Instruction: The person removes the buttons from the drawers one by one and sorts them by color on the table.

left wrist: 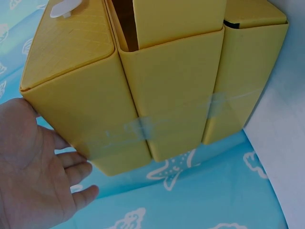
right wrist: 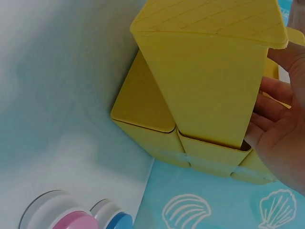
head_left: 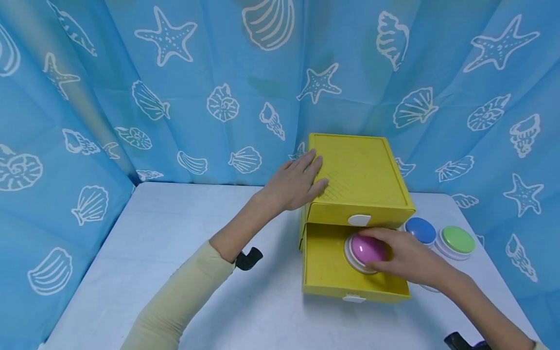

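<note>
The pink dome button (head_left: 366,250) was inside the yellow drawer (head_left: 328,290), left of the nearer right hand (head_left: 410,253), whose fingers (head_left: 381,234) were clamped on it.

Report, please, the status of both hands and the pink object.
Left hand: at top edge of yellow cabinet. Right hand: holds pink object, inside open drawer. No obstruction visible.

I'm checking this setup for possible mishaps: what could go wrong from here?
The right hand grips the pink-topped disc by its rounded dome, so it might slip.
The middle drawer juts out, so pressing on it could tilt it.
In the head view, the right hand partly overlaps the blue-topped disc, so it might nudge that on withdrawing.
</note>
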`<state>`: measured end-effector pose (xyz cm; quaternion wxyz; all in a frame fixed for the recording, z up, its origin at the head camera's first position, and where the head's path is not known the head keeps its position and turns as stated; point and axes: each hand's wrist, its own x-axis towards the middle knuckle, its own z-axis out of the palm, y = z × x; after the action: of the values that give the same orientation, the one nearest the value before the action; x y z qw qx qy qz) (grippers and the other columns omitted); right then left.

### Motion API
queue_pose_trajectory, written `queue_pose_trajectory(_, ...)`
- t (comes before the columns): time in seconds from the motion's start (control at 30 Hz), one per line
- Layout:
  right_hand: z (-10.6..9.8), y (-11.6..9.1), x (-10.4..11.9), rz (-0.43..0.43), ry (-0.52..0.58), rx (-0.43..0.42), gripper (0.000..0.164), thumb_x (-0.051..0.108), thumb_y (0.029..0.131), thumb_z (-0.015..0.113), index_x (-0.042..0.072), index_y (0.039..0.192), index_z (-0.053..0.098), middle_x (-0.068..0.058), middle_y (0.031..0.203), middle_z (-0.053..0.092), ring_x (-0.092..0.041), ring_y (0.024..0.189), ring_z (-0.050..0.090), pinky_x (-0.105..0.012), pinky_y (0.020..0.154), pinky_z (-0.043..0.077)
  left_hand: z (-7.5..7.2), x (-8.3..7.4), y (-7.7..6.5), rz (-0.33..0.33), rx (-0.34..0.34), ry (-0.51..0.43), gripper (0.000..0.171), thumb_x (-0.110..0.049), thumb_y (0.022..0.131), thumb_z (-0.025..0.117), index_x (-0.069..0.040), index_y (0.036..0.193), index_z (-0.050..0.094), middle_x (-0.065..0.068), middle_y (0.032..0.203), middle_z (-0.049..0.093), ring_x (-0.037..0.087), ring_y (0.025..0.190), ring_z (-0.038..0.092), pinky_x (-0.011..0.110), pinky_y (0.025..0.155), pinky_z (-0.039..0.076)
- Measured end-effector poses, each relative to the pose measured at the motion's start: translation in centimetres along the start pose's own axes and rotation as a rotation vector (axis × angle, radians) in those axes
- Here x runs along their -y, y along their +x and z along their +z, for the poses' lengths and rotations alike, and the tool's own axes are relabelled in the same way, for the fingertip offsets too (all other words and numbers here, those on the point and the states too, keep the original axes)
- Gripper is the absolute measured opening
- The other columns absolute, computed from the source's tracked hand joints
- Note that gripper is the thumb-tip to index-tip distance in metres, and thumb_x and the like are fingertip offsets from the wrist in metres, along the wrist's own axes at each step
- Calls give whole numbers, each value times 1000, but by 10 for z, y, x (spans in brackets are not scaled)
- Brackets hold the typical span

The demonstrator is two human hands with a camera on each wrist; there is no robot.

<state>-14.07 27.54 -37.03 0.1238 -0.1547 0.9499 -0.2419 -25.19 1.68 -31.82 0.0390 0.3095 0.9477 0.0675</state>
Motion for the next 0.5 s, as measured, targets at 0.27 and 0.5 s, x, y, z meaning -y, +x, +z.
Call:
queue_pose_trajectory(0.27,3,3,-1,23,-20,12,71,39,68,80,16,129,53,-3,120,54,-26,108,50,-48,85,46,1,1,0,6,0,9,65,-52,97,15,-14,149,9,2,154,2,14,138,-1,35,110,8)
queue_pose_trajectory(0.5,5,5,1,-10,-88,13,73,35,64,84,14,127,54,-1,117,56,-24,107,51,-47,85,46,1,1,0,2,-8,-1,65,-51,97,17,-13,149,10,3,154,3,14,139,1,35,110,8)
